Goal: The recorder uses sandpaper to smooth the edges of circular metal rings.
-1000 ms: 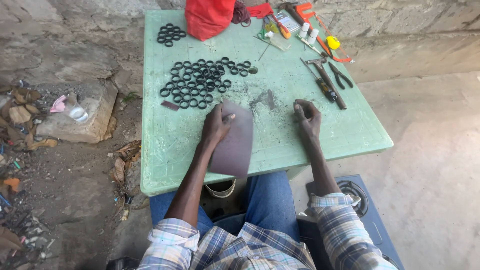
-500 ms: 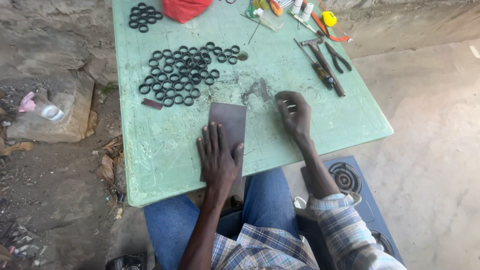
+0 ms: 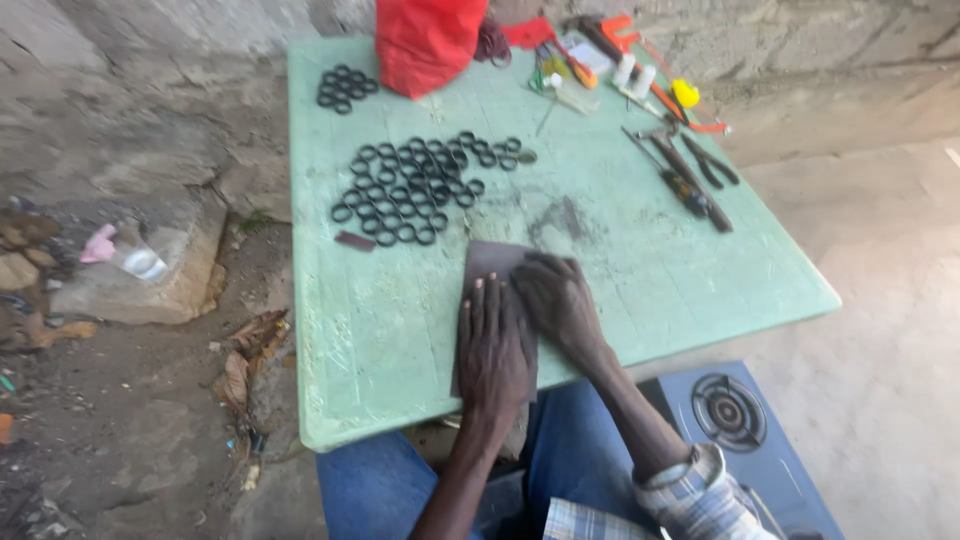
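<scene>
A dark brown flat sheet (image 3: 487, 258) lies on the pale green table (image 3: 640, 270), near its front edge. My left hand (image 3: 493, 345) rests flat on the sheet with its fingers spread. My right hand (image 3: 558, 300) lies beside it, palm down on the same sheet, fingers pointing left. Most of the sheet is hidden under both hands. Beyond the sheet is a cluster of several black rubber rings (image 3: 415, 185). A small dark strip (image 3: 354, 241) lies left of the sheet.
A second small group of black rings (image 3: 345, 88) and a red bag (image 3: 428, 42) sit at the far edge. Pliers and dark hand tools (image 3: 690, 175) lie at the right with small bottles and orange tools (image 3: 640, 60). A blue stove (image 3: 735, 430) stands by my right leg.
My right hand has moved left from the bare table onto the sheet, next to my left hand. The sheet now lies flat instead of being lifted at one edge.
</scene>
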